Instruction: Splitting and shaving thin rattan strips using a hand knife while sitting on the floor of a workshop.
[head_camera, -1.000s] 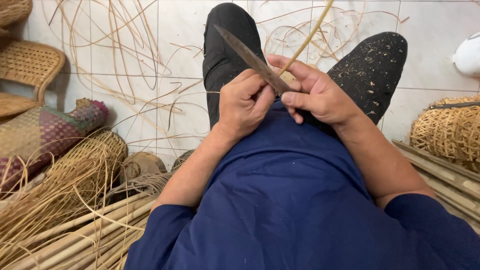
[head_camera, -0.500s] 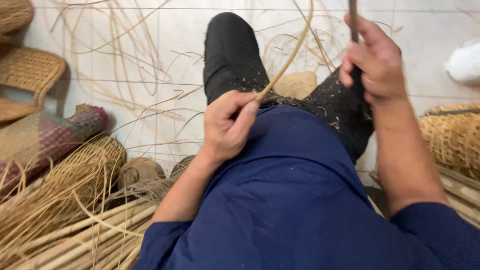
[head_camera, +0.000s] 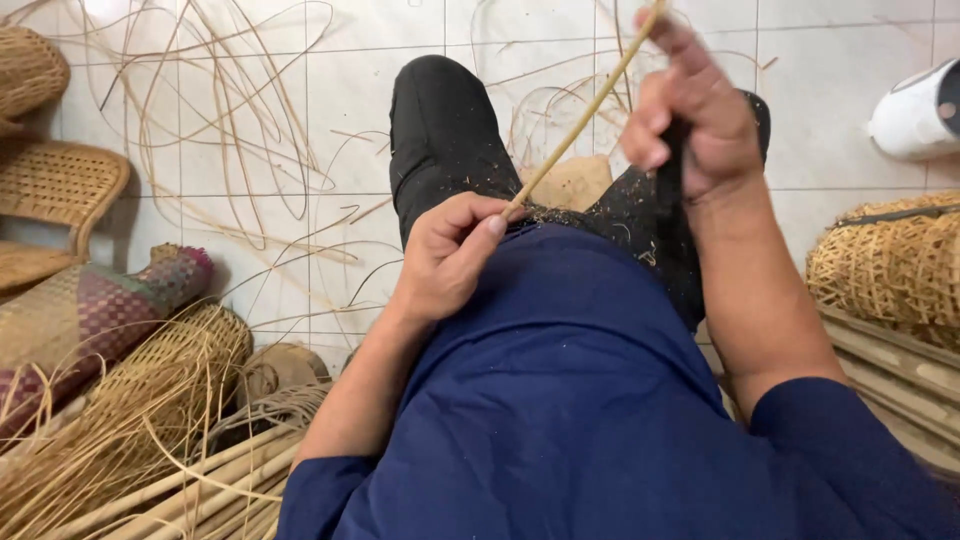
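My left hand (head_camera: 450, 255) pinches the lower end of a thin cane strip (head_camera: 575, 125) between thumb and forefinger, just above my lap. The strip runs up and to the right, to the fingers of my right hand (head_camera: 695, 110). That hand is raised over my right knee and closed around a dark knife handle (head_camera: 680, 160); the blade is out of view. My legs in black trousers (head_camera: 440, 130) stretch out over the tiled floor, and fine shavings lie on the cloth.
Loose cane strips (head_camera: 230, 130) curl across the white tiles. At left are woven cane pieces (head_camera: 55, 180), a pink and green checked mat (head_camera: 100, 310) and cane poles (head_camera: 200, 490). A woven basket (head_camera: 890, 265) and a white appliance (head_camera: 920, 105) are at right.
One second ago both hands were together at my knees, the knife on the strip. Since then my right hand has drawn up and right with the knife, and the strip is now stretched between the hands.
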